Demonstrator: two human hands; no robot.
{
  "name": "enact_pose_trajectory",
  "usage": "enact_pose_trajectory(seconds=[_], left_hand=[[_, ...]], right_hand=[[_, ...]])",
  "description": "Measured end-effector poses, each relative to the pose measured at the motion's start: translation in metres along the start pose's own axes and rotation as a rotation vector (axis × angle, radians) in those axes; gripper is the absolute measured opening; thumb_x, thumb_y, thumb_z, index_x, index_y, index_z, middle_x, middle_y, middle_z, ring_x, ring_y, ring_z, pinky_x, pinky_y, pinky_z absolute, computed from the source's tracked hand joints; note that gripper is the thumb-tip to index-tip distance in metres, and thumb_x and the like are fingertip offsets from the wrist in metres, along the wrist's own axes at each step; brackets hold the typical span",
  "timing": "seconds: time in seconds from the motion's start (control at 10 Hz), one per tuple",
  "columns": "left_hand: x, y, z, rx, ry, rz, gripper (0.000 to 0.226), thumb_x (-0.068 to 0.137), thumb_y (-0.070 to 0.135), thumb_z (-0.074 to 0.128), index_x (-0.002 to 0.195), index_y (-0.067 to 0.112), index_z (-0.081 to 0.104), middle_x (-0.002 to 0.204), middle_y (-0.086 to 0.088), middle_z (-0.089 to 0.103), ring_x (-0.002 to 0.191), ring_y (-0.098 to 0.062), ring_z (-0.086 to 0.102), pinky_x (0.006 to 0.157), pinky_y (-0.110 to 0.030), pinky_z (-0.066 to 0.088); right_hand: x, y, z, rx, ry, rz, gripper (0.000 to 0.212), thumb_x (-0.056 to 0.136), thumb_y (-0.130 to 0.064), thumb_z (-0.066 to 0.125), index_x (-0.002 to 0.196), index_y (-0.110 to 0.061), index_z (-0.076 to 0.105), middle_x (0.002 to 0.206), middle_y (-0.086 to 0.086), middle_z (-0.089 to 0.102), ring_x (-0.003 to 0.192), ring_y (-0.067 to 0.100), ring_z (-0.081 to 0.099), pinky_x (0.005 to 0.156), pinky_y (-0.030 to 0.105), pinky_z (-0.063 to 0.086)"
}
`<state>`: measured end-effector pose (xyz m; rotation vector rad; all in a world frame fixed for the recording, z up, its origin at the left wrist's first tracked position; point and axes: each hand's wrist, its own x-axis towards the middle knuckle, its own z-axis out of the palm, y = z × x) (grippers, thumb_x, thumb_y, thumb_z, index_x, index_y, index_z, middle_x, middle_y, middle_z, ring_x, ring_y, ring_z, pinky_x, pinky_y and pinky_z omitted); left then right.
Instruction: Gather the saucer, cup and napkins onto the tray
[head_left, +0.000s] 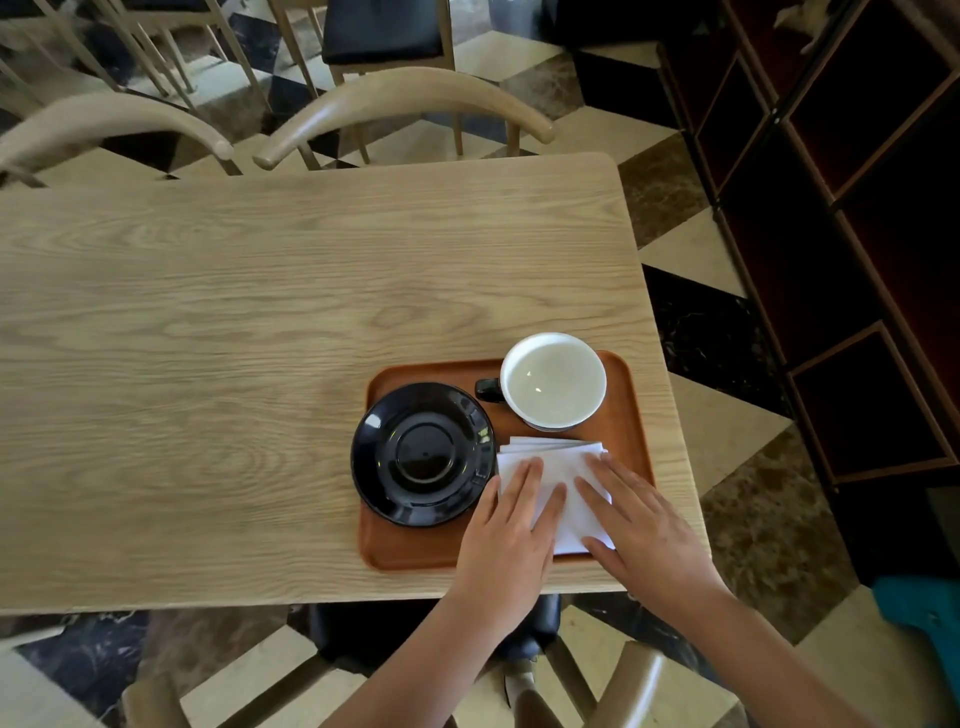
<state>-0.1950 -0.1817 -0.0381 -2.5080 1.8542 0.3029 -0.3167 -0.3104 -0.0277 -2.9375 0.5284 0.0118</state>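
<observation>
An orange-brown tray (410, 551) lies at the table's near right corner. On its left part rests a black saucer (422, 453), whose rim overhangs the tray's left edge. A cup (552, 380), white inside with a black handle pointing left, stands upright at the tray's far right. White folded napkins (561, 467) lie on the tray's near right part. My left hand (511, 535) and my right hand (641, 530) both rest flat on the napkins, fingers spread, gripping nothing.
The wooden table (234, 338) stretches left of the tray. Two curved wooden chair backs (410, 104) stand at its far side. A dark shelving unit (857, 234) rises on the right. A chair (623, 675) sits below the near edge.
</observation>
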Motion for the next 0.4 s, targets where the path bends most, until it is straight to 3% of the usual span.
enact_pose_trajectory(seconds=[0.2, 0.3, 0.4], left_hand=[[0.003, -0.001, -0.012, 0.02, -0.042, 0.051, 0.056, 0.07, 0.043, 0.072, 0.121, 0.023, 0.06, 0.128, -0.011, 0.06, 0.119, -0.021, 0.056, 0.094, -0.034, 0.05], [0.006, -0.004, -0.022, -0.009, -0.09, 0.025, 0.055, 0.085, 0.036, 0.058, 0.135, 0.02, 0.044, 0.146, -0.016, 0.04, 0.134, -0.025, 0.037, 0.108, -0.037, 0.034], [0.011, -0.006, -0.03, -0.134, -0.246, 0.007, 0.056, 0.095, 0.028, 0.043, 0.144, 0.013, 0.021, 0.156, -0.016, 0.014, 0.142, -0.029, 0.014, 0.115, -0.041, 0.016]], right_hand=[[0.005, -0.007, -0.011, 0.012, -0.05, 0.061, 0.068, 0.043, -0.029, 0.093, 0.104, -0.008, 0.071, 0.115, 0.016, 0.068, 0.107, 0.028, 0.064, 0.078, 0.038, 0.057], [0.011, -0.014, -0.017, 0.024, -0.172, 0.108, 0.069, 0.062, -0.033, 0.085, 0.122, -0.012, 0.06, 0.133, 0.014, 0.056, 0.125, 0.027, 0.05, 0.095, 0.034, 0.049], [0.016, -0.015, -0.022, 0.029, -0.327, 0.149, 0.06, 0.092, -0.04, 0.05, 0.143, -0.021, 0.027, 0.156, 0.005, 0.019, 0.143, 0.02, 0.015, 0.114, 0.031, 0.021]])
